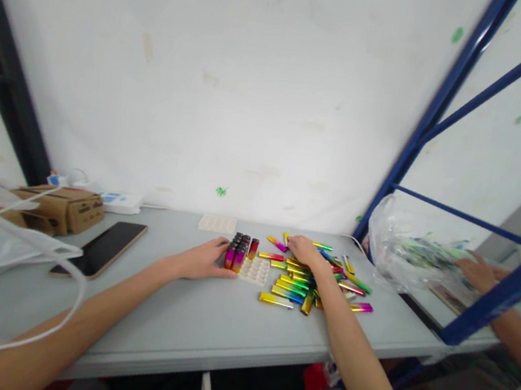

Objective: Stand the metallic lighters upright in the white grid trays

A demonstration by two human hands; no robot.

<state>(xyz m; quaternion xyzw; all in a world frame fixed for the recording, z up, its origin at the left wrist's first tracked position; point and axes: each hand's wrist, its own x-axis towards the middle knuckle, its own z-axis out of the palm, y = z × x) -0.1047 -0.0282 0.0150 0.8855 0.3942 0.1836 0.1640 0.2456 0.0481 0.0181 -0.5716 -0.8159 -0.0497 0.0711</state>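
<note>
Tubes lie crosswise right of the tray, under the curled right hand, grasp unclear; left hand flat against tray.

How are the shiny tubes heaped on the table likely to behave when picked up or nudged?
The tubes look glossy and metallic, so probably slippery. Lying flat in a loose heap by the right hand, they may slide or roll when nudged. Small and slim, likely light.

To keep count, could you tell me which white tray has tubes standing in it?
The near tray by the left hand; the far tray by the wall holds none.
</note>
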